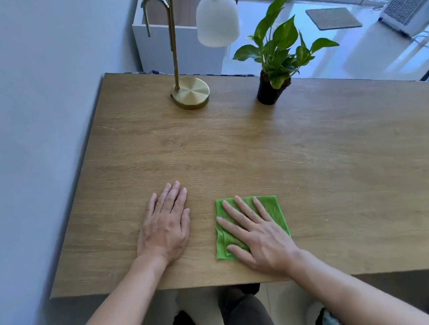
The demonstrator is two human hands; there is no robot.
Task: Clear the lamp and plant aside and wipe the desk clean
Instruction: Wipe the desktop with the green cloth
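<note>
From the head view, the wooden counter is carrying everything the task names. The lamp is standing upright at the far edge of the counter, its brass base flat on the wood and its white shade hanging beyond that edge. The plant is sitting in a dark pot just to the right of the lamp, also at the far edge, apart from it.

Near the front edge of the counter, the left hand is resting palm down on the bare wood, its fingers straight and close together, holding nothing. The right hand is lying flat on a folded green cloth, fingers spread and pressing it onto the counter rather than curling round it.

Judging from this, clearing is not yet started: both lamp and plant are standing well apart from the hands. The next move is probably calling for a reach across the counter to the lamp stem or base, lifting it upright to one side, then the pot, before the cloth is swept over the wood.
</note>
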